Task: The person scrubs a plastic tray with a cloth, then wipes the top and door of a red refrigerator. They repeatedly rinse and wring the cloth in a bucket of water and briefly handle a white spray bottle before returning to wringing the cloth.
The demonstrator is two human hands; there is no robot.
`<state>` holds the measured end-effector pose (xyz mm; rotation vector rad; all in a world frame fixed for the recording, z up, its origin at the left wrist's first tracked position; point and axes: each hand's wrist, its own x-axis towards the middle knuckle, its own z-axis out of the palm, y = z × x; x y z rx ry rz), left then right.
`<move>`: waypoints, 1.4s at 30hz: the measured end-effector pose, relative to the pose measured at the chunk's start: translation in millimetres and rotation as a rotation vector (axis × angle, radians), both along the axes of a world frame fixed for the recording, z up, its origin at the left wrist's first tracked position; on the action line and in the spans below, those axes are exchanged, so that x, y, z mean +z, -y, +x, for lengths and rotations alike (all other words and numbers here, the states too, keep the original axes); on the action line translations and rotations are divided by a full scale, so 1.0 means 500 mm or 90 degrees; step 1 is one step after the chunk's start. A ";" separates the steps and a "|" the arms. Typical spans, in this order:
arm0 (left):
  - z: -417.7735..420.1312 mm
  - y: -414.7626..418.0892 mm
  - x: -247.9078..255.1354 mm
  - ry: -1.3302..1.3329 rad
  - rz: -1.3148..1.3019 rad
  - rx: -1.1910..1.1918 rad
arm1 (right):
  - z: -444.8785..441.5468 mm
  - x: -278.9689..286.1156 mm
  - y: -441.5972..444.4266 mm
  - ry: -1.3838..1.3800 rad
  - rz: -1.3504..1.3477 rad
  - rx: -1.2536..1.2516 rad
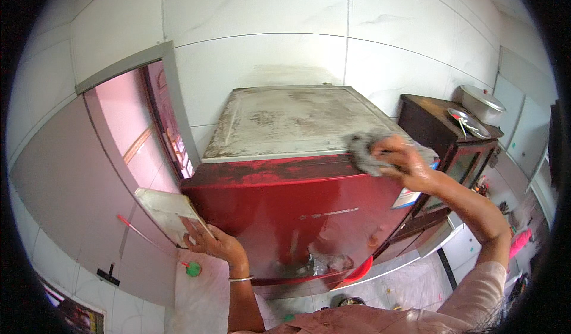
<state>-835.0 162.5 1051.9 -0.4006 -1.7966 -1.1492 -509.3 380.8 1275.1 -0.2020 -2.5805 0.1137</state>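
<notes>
A red refrigerator [285,209] stands before me, its pale top panel [294,115] streaked with dark grime. Grime also lies along the red upper edge of the door. My right hand [403,162] is closed around a grey cloth [368,153], pressed on the front right corner of the top; hand and cloth are blurred. At the left side of the refrigerator, my left hand [218,245] grips a flat, off-white rectangular panel or shallow container [167,209] by its lower edge, tilted. What exactly this piece is cannot be made out.
Right of the refrigerator stands a dark wooden cabinet [428,115] bearing a lidded metal pot [482,104] and a metal plate [468,122] with utensils. A doorway [142,124] opens at left. Below it leans a red-handled stick with a green head [193,269]. A red basin [360,271] sits low right.
</notes>
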 end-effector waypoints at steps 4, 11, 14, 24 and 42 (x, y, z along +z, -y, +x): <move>-0.021 -0.016 -0.054 0.035 -0.118 0.201 | -0.254 -0.043 0.032 -0.114 0.057 0.345; -0.019 0.000 -0.045 0.015 -0.105 0.161 | -0.158 -0.020 0.076 -0.028 0.052 0.238; -0.020 0.004 -0.045 0.059 -0.071 0.174 | 0.022 -0.019 -0.022 -0.057 0.084 0.108; 0.045 -0.029 0.010 0.088 -0.045 0.146 | 0.075 0.014 -0.117 -0.142 -0.072 -0.221; 0.016 -0.047 -0.034 0.144 0.001 0.184 | -0.067 0.401 -0.268 -0.434 -0.074 -0.105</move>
